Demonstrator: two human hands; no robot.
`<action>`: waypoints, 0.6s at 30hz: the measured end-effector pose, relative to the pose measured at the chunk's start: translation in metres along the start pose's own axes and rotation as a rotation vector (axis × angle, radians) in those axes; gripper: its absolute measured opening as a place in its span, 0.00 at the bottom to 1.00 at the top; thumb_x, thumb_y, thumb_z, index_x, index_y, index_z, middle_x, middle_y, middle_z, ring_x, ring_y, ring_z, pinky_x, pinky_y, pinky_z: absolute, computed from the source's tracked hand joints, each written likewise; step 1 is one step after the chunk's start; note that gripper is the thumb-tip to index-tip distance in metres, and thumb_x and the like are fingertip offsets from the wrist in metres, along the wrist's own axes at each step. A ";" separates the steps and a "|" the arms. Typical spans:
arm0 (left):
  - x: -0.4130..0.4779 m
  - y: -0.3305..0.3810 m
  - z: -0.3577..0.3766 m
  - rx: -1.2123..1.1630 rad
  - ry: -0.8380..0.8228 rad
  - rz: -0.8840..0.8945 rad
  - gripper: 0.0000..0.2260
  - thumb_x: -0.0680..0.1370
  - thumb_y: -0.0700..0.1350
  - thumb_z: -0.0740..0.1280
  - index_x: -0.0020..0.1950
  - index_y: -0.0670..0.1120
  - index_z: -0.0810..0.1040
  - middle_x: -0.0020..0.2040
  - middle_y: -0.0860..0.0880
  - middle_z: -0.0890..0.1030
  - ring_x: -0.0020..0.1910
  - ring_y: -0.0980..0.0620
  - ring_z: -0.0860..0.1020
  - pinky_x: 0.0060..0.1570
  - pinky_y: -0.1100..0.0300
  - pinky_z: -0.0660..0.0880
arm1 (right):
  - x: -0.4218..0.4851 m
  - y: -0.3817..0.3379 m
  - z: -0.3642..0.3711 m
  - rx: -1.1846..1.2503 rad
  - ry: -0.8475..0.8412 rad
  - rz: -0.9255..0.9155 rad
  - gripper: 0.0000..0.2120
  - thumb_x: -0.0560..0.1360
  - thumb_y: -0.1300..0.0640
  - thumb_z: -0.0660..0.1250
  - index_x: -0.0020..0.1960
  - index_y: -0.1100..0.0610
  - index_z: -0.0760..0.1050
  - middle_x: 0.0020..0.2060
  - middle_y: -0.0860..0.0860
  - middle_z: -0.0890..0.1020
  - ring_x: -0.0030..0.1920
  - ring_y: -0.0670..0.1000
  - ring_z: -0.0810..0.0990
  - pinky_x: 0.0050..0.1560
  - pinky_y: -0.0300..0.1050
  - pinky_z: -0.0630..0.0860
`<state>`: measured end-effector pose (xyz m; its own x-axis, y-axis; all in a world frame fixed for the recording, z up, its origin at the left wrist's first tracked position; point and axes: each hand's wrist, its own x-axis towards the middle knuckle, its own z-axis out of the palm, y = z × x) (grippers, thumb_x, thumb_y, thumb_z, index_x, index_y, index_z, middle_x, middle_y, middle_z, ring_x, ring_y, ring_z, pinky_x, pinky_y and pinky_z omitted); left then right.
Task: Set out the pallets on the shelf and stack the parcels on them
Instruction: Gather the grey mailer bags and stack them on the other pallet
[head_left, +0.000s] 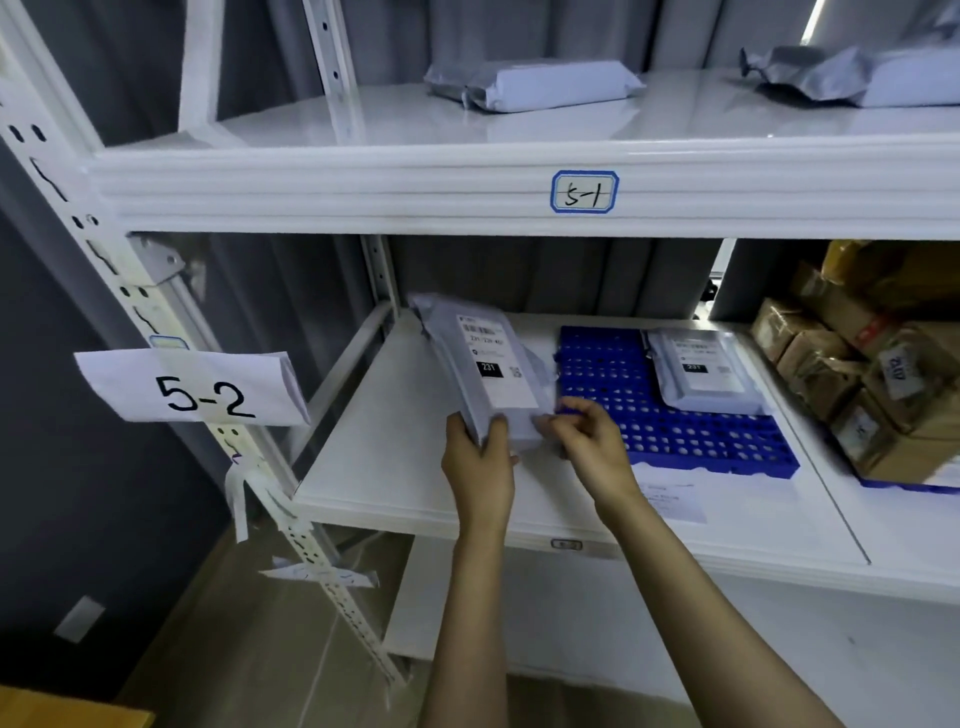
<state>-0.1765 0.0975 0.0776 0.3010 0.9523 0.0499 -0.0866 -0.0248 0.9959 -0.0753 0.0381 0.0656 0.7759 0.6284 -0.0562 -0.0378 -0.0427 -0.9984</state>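
Parcel (701, 371) on pallet (618, 384); boxes (872, 384) to right.

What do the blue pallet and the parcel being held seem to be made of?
Blue pallet: probably rigid moulded plastic, slightly glossy; even colour and a regular grid of holes. Held parcel: apparently a soft grey plastic mailer bag, dull sheen, wrinkled at its far end, with a white paper-like label on top.

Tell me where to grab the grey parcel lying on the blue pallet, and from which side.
Probably its near short edge, thumb on top, coming from the front. The grey parcel lies flat on the blue pallet, and the cardboard boxes stand close on its right.
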 end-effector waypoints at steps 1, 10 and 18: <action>-0.003 0.001 0.005 0.023 -0.025 0.013 0.15 0.79 0.41 0.65 0.65 0.41 0.71 0.57 0.45 0.77 0.52 0.48 0.79 0.44 0.55 0.82 | -0.002 -0.004 -0.006 0.021 0.000 -0.003 0.15 0.73 0.55 0.72 0.57 0.53 0.72 0.49 0.54 0.81 0.51 0.51 0.80 0.54 0.51 0.77; -0.017 -0.001 0.042 0.258 -0.216 0.219 0.16 0.78 0.45 0.67 0.64 0.47 0.71 0.56 0.47 0.80 0.51 0.50 0.80 0.44 0.63 0.80 | -0.005 -0.018 -0.043 0.139 0.057 0.027 0.20 0.73 0.54 0.72 0.63 0.53 0.70 0.53 0.48 0.80 0.52 0.46 0.80 0.53 0.47 0.79; -0.018 -0.013 0.071 0.676 -0.253 0.570 0.17 0.77 0.46 0.68 0.66 0.49 0.74 0.49 0.48 0.84 0.44 0.48 0.82 0.41 0.57 0.78 | 0.010 -0.017 -0.066 0.155 -0.067 0.047 0.28 0.70 0.44 0.72 0.67 0.53 0.72 0.56 0.53 0.82 0.55 0.51 0.82 0.54 0.52 0.81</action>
<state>-0.1137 0.0590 0.0692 0.5891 0.6483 0.4823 0.2639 -0.7185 0.6435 -0.0254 -0.0058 0.0830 0.7272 0.6794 -0.0982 -0.1736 0.0436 -0.9839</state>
